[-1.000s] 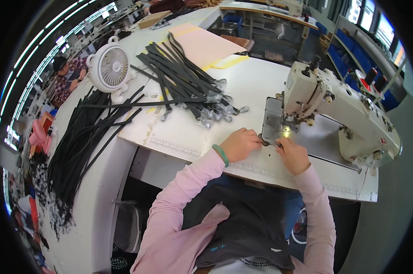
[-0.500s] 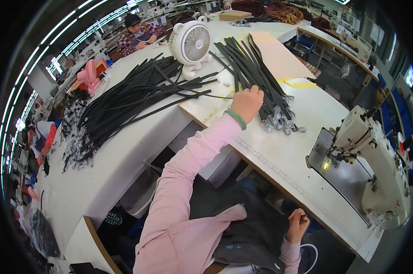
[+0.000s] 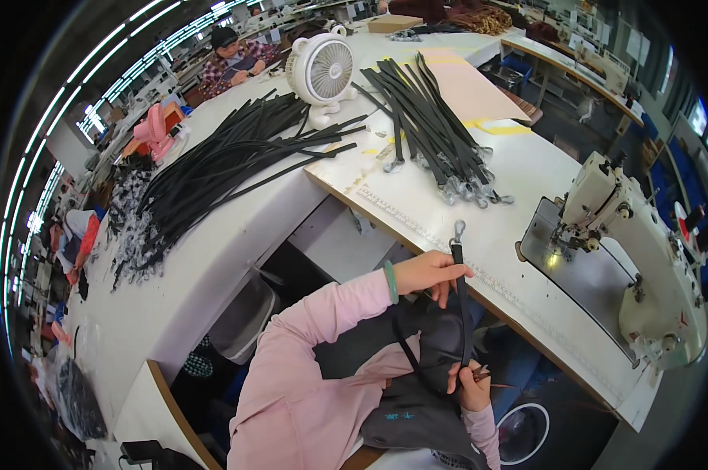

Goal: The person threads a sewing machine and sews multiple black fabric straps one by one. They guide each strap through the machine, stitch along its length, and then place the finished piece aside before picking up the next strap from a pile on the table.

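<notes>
A black strap (image 3: pixel 463 313) hangs over my lap, with a plastic-wrapped metal clasp (image 3: pixel 458 231) at its upper end. My left hand (image 3: pixel 434 272), a green bangle at the wrist, is closed on the strap just below that clasp. Lower down, my right hand (image 3: pixel 473 388) grips the same strap. A small dark pointed item also shows at the right fingers; its kind is unclear. The strap's other part loops down across my dark apron (image 3: pixel 409 419). Beyond my hands, a bundle of similar straps (image 3: pixel 432 125) lies on the white table, wrapped clasps toward me.
At right stands a sewing machine (image 3: pixel 597 211) with its lamp lit. A large pile of black straps (image 3: pixel 221 157) covers the left table, beside a white fan (image 3: pixel 323 70) and a pink fan (image 3: pixel 157 129). Farther back sits another person (image 3: pixel 232 63). A ruler strip (image 3: pixel 417 227) follows the table edge.
My left hand has come back from the strap bundle to above my lap, bringing a black strap. My right hand has moved left and now holds that strap too.
</notes>
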A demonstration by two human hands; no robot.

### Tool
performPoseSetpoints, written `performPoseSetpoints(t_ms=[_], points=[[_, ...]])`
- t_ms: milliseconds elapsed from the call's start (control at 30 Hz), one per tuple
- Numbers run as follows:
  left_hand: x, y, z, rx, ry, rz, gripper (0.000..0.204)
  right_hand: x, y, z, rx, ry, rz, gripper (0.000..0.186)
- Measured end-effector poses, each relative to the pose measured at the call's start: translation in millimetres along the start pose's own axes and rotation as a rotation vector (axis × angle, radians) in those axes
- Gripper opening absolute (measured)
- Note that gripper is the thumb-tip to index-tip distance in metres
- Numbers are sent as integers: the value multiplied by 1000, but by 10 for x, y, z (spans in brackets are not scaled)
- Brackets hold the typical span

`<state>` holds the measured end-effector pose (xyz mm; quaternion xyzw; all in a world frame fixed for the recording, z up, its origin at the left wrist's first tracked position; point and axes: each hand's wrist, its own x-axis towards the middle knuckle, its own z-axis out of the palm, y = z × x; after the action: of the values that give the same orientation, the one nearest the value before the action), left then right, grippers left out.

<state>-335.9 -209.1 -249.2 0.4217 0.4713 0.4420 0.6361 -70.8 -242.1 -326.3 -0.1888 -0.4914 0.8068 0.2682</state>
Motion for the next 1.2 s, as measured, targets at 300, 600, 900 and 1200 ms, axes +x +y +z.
performPoseSetpoints(t_ms=[300, 600, 900, 1200], points=[[-968, 453, -3016, 1698, 1272, -367, 82, 143, -22, -86, -170, 203, 1, 28], [-1031, 875, -4180, 1520, 873, -685, 66, 554, -57, 214, -188, 348, 175, 21], [-963, 952, -4187, 1553, 1022, -679, 36, 892, -42, 427, -253, 333, 212, 20], [-1750, 1038, -4703, 917, 2243, 892, 25, 921, 32, 404, -240, 323, 271, 21]])
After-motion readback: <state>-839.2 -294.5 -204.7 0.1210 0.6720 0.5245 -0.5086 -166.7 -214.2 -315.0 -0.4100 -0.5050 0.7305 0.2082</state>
